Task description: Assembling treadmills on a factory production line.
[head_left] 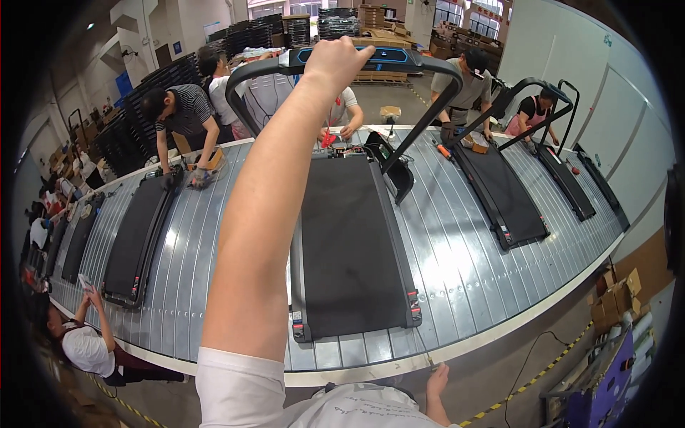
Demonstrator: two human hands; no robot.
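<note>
Gripping: my left hand [337, 63] is closed over the top of the console [357, 58], fingers wrapped on its near edge, arm stretched straight out from the white sleeve.
Console: black bar with a blue-lit strip, topping the handlebar [417, 121] of the treadmill [349, 242]; it sits at the treadmill's far end, raised above the deck.
Treadmill: black, lying lengthwise on the grey ribbed conveyor [449, 264], its near end close to the conveyor's front edge just ahead of me.
Right hand: my right hand [437, 379] rests low, below the treadmill's near right corner, against the conveyor's front edge; fingers look loosely spread, and I cannot tell whether it grips anything.
Left of treadmill: another flat black deck [139, 239] on the conveyor, with a person in a striped shirt [182, 114] bent over its far end.
Right of treadmill: two more black machines, the nearer one [499, 192] worked on by a person in a grey shirt [464, 89].
Beyond treadmill: a red tool [328, 139] lies near its far end, beside another worker's hands.
Near left: a person in white [85, 346] stands below the conveyor's edge.
</note>
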